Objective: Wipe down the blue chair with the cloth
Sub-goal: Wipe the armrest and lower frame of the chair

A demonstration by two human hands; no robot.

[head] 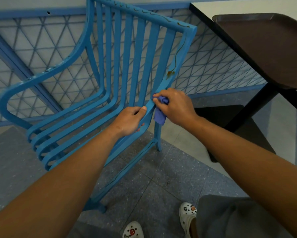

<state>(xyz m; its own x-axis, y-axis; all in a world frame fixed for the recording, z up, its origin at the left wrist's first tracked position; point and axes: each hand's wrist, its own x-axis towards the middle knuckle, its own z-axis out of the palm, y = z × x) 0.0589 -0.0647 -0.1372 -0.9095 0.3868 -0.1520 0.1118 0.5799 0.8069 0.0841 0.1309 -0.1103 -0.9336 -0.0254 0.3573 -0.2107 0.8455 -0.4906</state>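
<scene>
A blue metal slatted chair (110,69) stands on the floor in front of me, its back toward the upper right. My left hand (128,121) grips the right side rail where seat and back meet. My right hand (175,107) presses a crumpled blue-purple cloth (160,110) against the same rail just above the left hand. A brown sticky stain (170,73) and a thin dark trickle mark the rail higher up, and wavy dark lines run along the top bar (144,12).
A blue wire-mesh railing (213,62) runs behind the chair. A black-edged table (247,7) with a brown tray (268,47) stands at the right, its black leg (257,103) near my right arm. My white clogs (187,215) stand on speckled grey floor.
</scene>
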